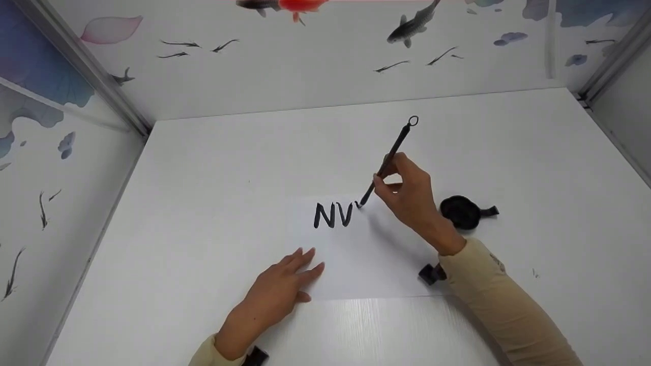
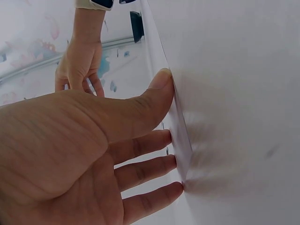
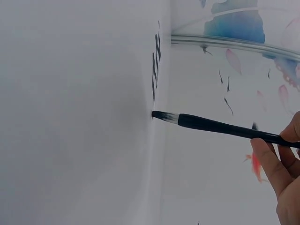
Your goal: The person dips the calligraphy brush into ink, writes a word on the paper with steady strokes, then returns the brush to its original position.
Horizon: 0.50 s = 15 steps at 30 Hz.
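Note:
In the head view my right hand [image 1: 411, 190] pinches a dark writing brush [image 1: 394, 147] with a small hanging loop at its top. The brush leans to the right, and its inked tip [image 3: 161, 116] touches the white paper [image 1: 371, 259] in the right wrist view. Black strokes shaped like "NV" [image 1: 333, 215] lie on the sheet, with a short mark beginning at the tip. My left hand [image 1: 277, 284] rests flat at the paper's left edge, fingers spread. In the left wrist view, its thumb and fingertips press on the sheet's edge.
A black ink dish [image 1: 460, 212] with a short handle stands right of my right hand. The white table [image 1: 203, 203] is bounded by a left panel [image 1: 56, 203] and a back panel [image 1: 325, 71] printed with fish and leaves. Black wrist devices sit under both sleeves.

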Motion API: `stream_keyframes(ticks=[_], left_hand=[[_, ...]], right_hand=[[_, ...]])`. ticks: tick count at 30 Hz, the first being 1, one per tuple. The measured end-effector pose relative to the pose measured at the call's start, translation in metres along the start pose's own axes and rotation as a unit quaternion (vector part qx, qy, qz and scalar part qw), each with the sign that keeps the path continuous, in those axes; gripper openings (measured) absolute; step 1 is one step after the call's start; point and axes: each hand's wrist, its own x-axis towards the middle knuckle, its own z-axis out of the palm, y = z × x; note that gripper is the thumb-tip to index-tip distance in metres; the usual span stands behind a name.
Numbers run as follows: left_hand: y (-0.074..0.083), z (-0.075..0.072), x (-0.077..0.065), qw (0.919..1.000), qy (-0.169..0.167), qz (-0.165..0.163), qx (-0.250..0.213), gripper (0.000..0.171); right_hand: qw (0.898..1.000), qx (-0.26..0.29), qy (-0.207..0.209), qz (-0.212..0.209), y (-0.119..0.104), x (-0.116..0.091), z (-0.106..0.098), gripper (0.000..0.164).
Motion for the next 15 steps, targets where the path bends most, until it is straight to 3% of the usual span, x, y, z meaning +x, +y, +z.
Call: stream_keyframes(ticks=[15], left_hand=[[-0.0003, -0.0009, -0.0008, 1.0, 0.001, 0.001, -0.003, 0.058]], right_hand=[[1.0, 0.001, -0.025, -0.002, -0.0056, 0.0005, -0.0016, 0.02]])
